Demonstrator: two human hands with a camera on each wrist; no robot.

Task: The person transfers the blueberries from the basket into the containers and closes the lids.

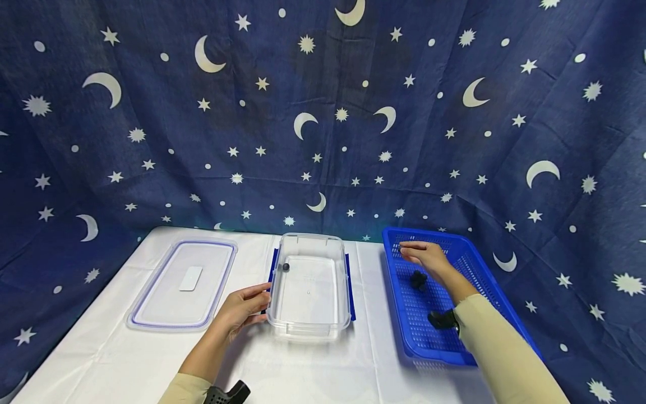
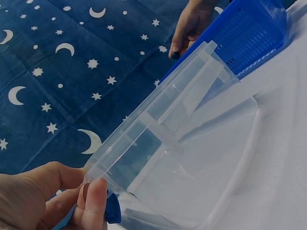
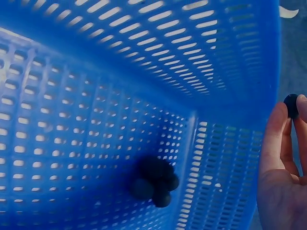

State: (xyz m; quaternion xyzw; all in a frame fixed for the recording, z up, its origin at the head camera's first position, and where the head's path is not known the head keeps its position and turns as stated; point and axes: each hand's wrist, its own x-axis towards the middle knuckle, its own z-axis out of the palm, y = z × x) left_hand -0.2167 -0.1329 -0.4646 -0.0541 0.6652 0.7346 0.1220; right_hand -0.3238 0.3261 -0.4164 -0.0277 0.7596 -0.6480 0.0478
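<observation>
A clear plastic container [image 1: 308, 324] with blue side latches stands lidless on the white table, one small dark round ball [image 1: 285, 267] inside it near the far left corner. My left hand [image 1: 244, 308] holds its left wall, thumb at the rim and fingers by the blue latch [image 2: 113, 209]. Over the far left part of a blue perforated basket [image 1: 398, 314], my right hand [image 1: 429, 261] pinches another small dark ball [image 3: 291, 105] between thumb and fingertips. On the basket's floor lies a cluster of similar dark balls [image 3: 153, 179].
To the left of the container, a flat clear lid [image 1: 156, 300] with a blue seal lies on the table, a white rectangular piece [image 1: 190, 279] on it. Behind the table hangs a dark blue cloth [image 1: 323, 112] with moons and stars.
</observation>
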